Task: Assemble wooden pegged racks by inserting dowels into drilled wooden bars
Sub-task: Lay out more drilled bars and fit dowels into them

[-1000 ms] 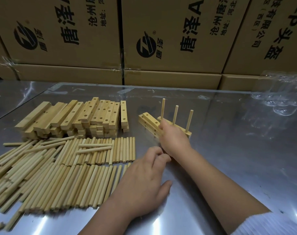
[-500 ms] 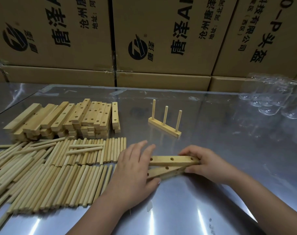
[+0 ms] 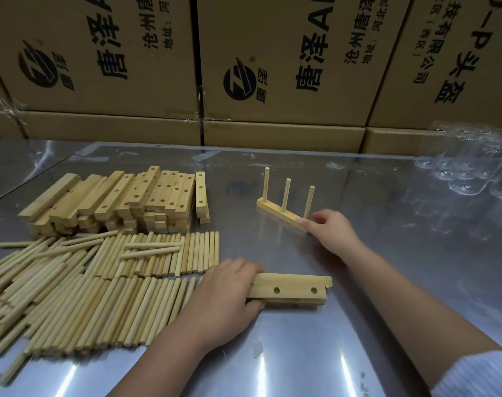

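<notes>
Two drilled wooden bars [image 3: 294, 290] lie stacked on the steel table near the front centre, and my left hand [image 3: 221, 299] grips their left end. Two holes show on the side of the lower bar. Farther back stands a finished rack [image 3: 281, 214] with three upright dowels. My right hand [image 3: 331, 232] touches the rack's near right end with its fingertips. A pile of drilled bars [image 3: 120, 202] sits at the back left. Loose dowels [image 3: 86, 285] lie in rows in front of that pile.
Stacked cardboard boxes [image 3: 272, 67] wall off the back of the table. Clear glass jars in plastic wrap [image 3: 470, 167] stand at the back right. The shiny steel table [image 3: 401, 282] extends to the right of my hands.
My right hand let go of the two bars and reached back to the finished rack. My left hand took hold of the bars' left end, and they now lie aligned.
</notes>
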